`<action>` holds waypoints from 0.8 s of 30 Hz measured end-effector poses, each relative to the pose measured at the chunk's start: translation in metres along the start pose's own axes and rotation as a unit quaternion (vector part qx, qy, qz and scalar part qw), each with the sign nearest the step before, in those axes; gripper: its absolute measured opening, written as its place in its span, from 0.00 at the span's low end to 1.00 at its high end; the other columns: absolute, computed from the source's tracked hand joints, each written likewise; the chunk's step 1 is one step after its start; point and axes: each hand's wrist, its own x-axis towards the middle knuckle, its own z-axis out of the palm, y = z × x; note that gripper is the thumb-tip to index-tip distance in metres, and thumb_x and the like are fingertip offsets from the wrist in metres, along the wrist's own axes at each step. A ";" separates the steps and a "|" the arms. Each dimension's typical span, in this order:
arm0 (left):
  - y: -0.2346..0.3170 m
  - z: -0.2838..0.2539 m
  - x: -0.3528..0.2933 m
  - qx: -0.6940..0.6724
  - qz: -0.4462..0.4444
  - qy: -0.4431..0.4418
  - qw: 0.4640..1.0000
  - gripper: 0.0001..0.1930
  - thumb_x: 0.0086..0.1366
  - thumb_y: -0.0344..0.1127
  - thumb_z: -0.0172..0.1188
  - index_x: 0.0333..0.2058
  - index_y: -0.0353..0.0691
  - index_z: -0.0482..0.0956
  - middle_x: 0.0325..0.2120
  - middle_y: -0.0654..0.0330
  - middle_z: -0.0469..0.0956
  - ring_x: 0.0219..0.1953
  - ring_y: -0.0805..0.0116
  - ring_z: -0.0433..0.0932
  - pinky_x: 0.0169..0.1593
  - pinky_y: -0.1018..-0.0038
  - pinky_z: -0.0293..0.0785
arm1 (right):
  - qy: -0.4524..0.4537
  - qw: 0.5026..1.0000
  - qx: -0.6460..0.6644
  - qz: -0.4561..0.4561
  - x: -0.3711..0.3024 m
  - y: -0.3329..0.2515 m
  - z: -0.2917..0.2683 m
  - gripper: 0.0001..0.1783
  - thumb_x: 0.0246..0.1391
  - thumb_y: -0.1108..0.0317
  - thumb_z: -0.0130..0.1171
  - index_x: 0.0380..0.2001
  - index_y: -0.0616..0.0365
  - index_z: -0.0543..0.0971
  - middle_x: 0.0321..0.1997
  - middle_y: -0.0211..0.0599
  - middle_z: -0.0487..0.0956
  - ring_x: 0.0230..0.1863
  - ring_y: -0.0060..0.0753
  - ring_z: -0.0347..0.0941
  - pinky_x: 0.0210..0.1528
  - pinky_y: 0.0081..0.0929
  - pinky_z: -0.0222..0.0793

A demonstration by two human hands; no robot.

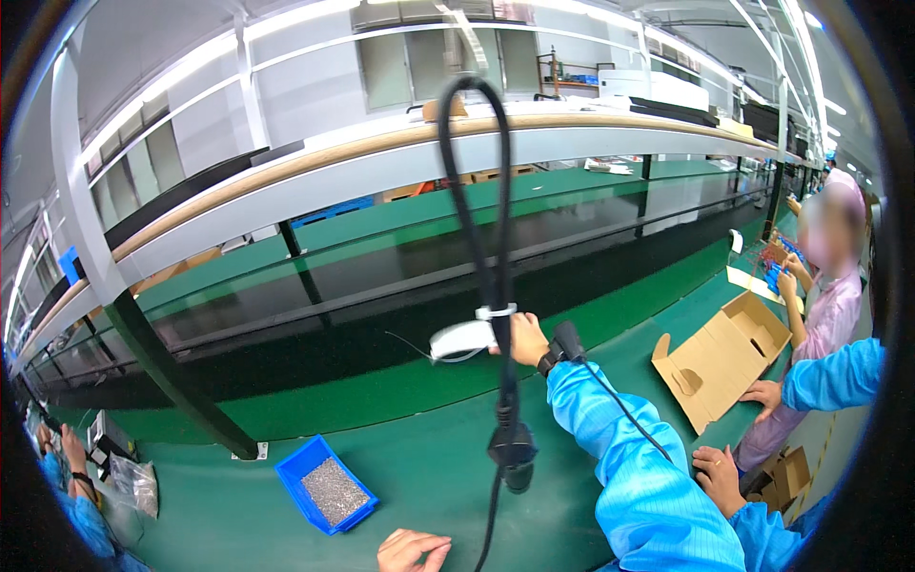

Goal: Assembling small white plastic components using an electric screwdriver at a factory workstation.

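Observation:
My right hand (527, 340), in a blue sleeve with a dark band at the wrist, reaches forward over the green bench. Its fingers close on a small white piece (464, 338) with a thin strand curving from it; blur hides its kind. A looped black cable (505, 248) with a white tie hangs in front and covers some of the fingertips. Low in the picture, cut by the lower edge, my left hand (413, 551) rests loosely with its fingers apart and nothing visible in them. Beside it is a blue bin (326, 484) of small grey metal parts.
An opened cardboard box (721, 362) lies on the right, near a co-worker's hands (721, 480). Another person in pink (829, 276) works beyond. At far left are other hands and a clear bag (133, 484). A dark post (186, 381) stands behind the bin, below a raised shelf.

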 end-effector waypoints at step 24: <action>-0.015 0.003 -0.015 0.029 -0.037 0.212 0.976 0.30 0.53 0.34 0.55 0.53 0.33 0.56 0.56 0.45 0.50 0.57 0.50 0.55 0.55 0.62 0.57 | 0.013 0.983 0.101 0.150 -0.197 0.023 -0.033 0.22 0.45 0.57 0.57 0.45 0.54 0.73 0.58 0.45 0.62 0.63 0.46 0.51 0.62 0.50 0.41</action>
